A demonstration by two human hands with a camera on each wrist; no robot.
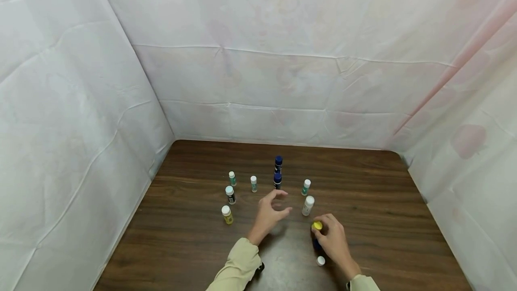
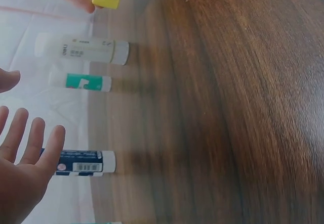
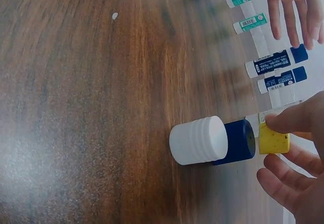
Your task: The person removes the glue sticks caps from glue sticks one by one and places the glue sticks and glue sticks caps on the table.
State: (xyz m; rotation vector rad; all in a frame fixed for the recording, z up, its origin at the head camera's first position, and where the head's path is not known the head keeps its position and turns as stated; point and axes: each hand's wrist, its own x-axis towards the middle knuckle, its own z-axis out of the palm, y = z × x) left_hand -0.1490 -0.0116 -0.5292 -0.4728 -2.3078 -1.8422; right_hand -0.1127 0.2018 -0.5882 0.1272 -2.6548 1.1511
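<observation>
My right hand (image 1: 333, 239) pinches a small yellow cap-like piece (image 3: 273, 138) between thumb and fingers. Close beside that piece is a dark blue cap (image 3: 240, 142), with a ribbed white cap (image 3: 198, 140) nearer the right wrist camera. In the head view the white cap stands at the near side of the right hand. My left hand (image 1: 268, 214) is held over the table with fingers spread from the thumb, nothing between them. Just beyond its fingertips stand two navy glue sticks with blue caps (image 1: 277, 181). A white glue stick (image 1: 308, 206) is upright between the hands.
Behind the white stick is a green-labelled stick (image 1: 306, 187). On the left stand two more green-labelled sticks (image 1: 253, 184), a dark-labelled one (image 1: 230, 195) and a yellow-labelled one (image 1: 227, 215). Pale cloth (image 1: 250, 80) hangs around the brown wooden table (image 1: 194, 250).
</observation>
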